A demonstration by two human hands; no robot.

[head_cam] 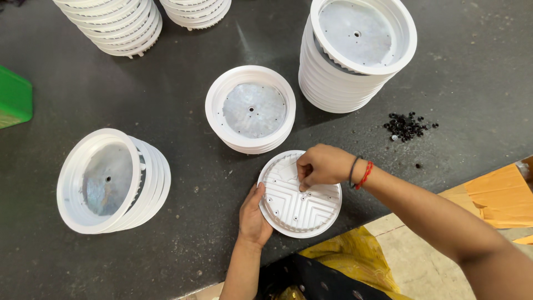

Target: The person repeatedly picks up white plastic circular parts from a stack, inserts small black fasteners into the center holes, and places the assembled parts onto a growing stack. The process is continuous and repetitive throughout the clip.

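Note:
A round white plastic housing [297,208] with a ribbed face lies at the near edge of the dark table. My left hand [252,214] steadies its left rim with fingers along the edge. My right hand [321,165], with dark and red bands on the wrist, rests on the housing's upper part, its fingertips pinched together and pressed near the centre, on something too small to make out. A small heap of black screws [406,125] lies to the right, apart from both hands.
Just behind the housing is a short stack of white housings [251,109], with a tall stack [355,50] at back right. A tilted stack [111,180] leans at the left, two more stacks [119,22] stand at the back, and a green box [14,97] is at the far left.

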